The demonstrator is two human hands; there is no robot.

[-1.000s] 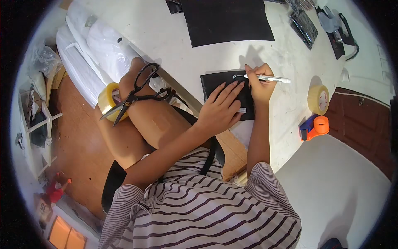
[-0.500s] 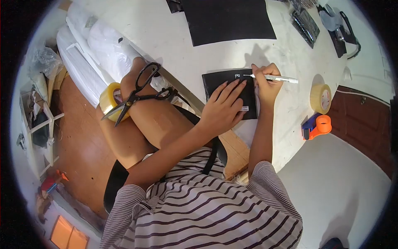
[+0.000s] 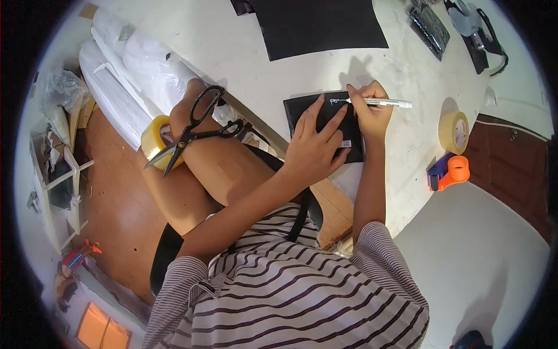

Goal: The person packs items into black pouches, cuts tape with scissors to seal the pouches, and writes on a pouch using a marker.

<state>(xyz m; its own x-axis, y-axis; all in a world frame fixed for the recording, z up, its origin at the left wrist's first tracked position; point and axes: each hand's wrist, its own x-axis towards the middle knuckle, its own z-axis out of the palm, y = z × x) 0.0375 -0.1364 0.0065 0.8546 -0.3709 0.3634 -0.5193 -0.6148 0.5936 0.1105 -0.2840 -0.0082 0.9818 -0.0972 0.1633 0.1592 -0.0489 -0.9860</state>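
Observation:
A black rectangular packet lies on the white table, with short white handwriting near its upper edge. My left hand presses on it with the fingers spread, and a small whitish piece that I cannot make out shows beside the fingers. In my right hand is a white marker pen, its tip touching the packet at the writing. Black-handled scissors rest across my legs, next to a roll of yellowish clear tape.
A large black sheet lies farther back on the table. On the right are a tape roll, an orange and blue tape dispenser and a shiny black packet. White wrapped rolls stand at the left.
The handwriting on the black packet has grown by a stroke or so. My left fingers are more spread and sit slightly higher; my right hand with the marker pen has shifted a little.

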